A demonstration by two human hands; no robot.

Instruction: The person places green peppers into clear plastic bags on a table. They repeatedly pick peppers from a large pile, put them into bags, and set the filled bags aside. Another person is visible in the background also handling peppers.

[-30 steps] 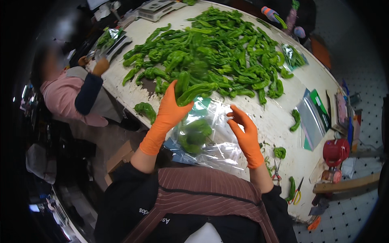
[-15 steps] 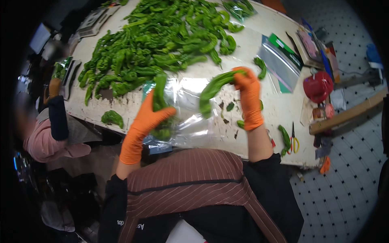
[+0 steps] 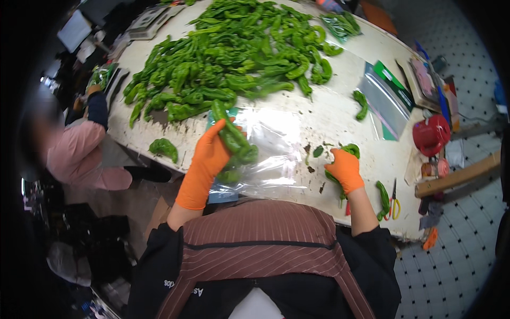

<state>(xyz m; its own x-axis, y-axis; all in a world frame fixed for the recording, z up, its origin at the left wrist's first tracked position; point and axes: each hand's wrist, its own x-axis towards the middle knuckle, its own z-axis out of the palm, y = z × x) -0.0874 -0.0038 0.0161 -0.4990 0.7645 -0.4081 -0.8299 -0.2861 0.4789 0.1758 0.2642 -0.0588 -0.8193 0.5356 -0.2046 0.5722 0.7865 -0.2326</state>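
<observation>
My left hand [image 3: 204,167], in an orange glove, is closed round long green peppers [image 3: 231,139] on the left side of a clear plastic bag [image 3: 273,154]. Another green pepper shows lower down, below its fingers. To the right of the bag my right hand [image 3: 346,171], gloved in orange too, has its fingers curled down at the table over green peppers. One pepper [image 3: 350,149] shows beyond the hand and part of another by the thumb; the fingertips are partly hidden. A big heap of green peppers [image 3: 239,64] covers the table's far side.
Scissors [image 3: 394,204] lie beside a single pepper at the table's right front. Flat zip bags [image 3: 383,101] and a red mug-like object [image 3: 431,134] are on the right. A filled bag of peppers [image 3: 341,25] lies at the back. A person [image 3: 79,149] works at the left edge.
My right hand has come down and nearer to me, and the curved pepper it held up is gone from it. My left hand now holds peppers bunched over the bag. The view has shifted.
</observation>
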